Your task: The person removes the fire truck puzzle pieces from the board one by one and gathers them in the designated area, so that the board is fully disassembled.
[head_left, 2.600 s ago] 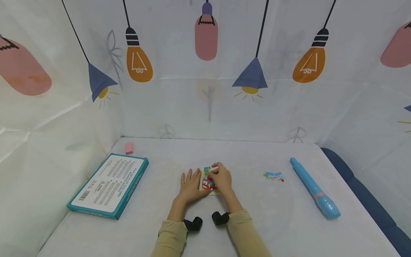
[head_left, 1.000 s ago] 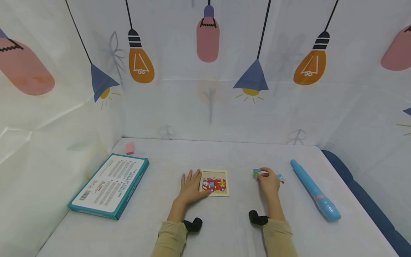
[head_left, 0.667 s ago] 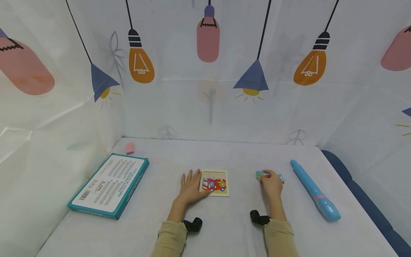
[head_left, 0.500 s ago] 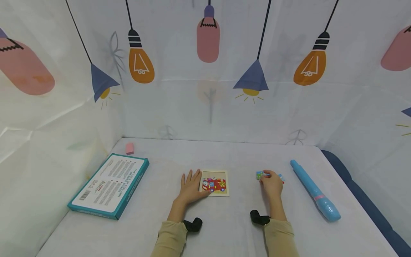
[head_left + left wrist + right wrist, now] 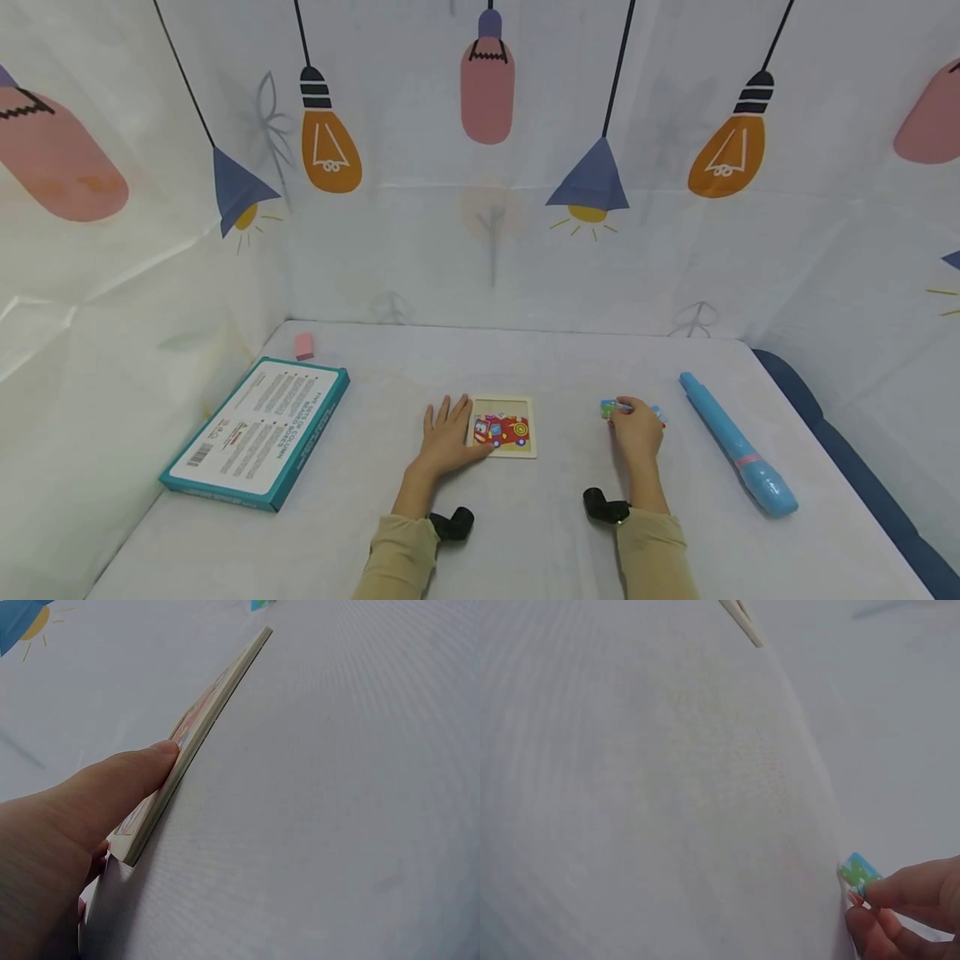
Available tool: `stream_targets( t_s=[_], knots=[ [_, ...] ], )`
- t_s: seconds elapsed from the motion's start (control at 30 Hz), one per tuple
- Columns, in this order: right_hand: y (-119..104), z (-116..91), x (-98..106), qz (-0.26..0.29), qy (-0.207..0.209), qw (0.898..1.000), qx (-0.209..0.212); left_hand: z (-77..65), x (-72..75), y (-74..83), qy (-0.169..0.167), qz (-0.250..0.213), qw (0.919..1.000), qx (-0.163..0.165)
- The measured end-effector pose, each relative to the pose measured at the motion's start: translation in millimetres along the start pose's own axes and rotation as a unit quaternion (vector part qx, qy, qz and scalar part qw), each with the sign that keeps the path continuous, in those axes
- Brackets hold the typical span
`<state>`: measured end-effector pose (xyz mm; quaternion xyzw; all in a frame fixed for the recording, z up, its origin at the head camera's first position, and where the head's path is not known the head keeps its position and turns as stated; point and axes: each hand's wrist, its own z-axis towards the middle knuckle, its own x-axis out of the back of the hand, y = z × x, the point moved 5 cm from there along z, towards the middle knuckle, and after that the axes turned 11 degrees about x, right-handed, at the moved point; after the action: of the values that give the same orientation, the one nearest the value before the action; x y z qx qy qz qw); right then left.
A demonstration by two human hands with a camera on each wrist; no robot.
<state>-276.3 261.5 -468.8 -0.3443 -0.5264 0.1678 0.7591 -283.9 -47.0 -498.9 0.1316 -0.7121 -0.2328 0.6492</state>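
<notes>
A small wooden jigsaw tray [image 5: 502,457] lies mid-table with a red fire truck picture [image 5: 501,431] in its lower part; its upper part is bare wood. My left hand [image 5: 444,440] lies flat with spread fingers at the tray's left side, the thumb on its near edge. In the left wrist view that thumb presses on the tray's rim [image 5: 202,742]. To the right, my right hand [image 5: 637,429] pinches a small colourful jigsaw piece [image 5: 864,891] between thumb and fingers. A green and blue piece [image 5: 607,407] shows beside the fingertips, and other pieces are partly hidden behind the hand.
A teal-edged box [image 5: 255,433] lies at the left, with a pink block [image 5: 303,346] behind it. At the right lies a long light-blue tube-like thing [image 5: 738,446] with a pink band. A patterned white curtain [image 5: 420,250] stands behind the table.
The right hand has gone from over the tray to the pieces at the right, and the tray's upper part now shows bare. It has barely moved since. The left hand stays put.
</notes>
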Motion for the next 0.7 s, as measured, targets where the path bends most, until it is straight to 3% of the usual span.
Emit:
stream_targets(
  t_s=[0.27, 0.5, 0.7],
  knots=[
    [3.0, 0.6, -0.7, -0.008, 0.018, 1.0, -0.023, 1.3, -1.7, -1.1, 0.003, 0.004, 1.0, 0.002],
    [3.0, 2.1, -1.5, -0.027, 0.007, 0.999, -0.022, 1.7, -1.2, -0.4, 0.002, 0.005, 1.0, 0.002],
    [-0.3, 2.9, -1.2, -0.044, 0.013, 0.999, 0.003, -3.1, 1.7, 1.4, 0.014, -0.022, 0.9988, -0.041]
  ],
)
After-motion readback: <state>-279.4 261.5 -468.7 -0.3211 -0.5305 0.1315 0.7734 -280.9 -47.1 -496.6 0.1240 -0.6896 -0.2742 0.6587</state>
